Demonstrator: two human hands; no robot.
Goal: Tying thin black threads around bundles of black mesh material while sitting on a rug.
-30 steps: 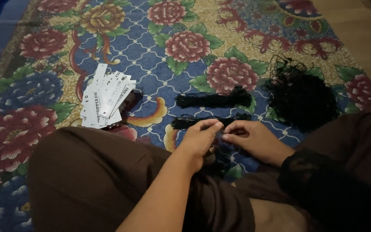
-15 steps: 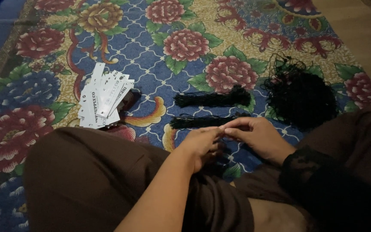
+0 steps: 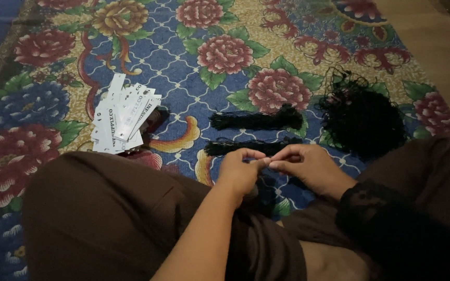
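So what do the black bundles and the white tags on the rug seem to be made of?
The two long black bundles look like thin matte string or cord: fine strands fray at the ends. The loose black tangle seems the same stuff. The white rectangular tags look like stiff card, flat and sharp-edged, fanned in a stack. The floral rug looks like a woven or printed textile; which one cannot be told.

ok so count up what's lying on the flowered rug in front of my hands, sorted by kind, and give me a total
Tidy bundles of black cord: 2, the far bundle and the near bundle
Loose tangled heap of black cord: 1
Fanned stack of white paper tags: 1 stack; single tags too overlapped to count
Total: 4 items on the rug
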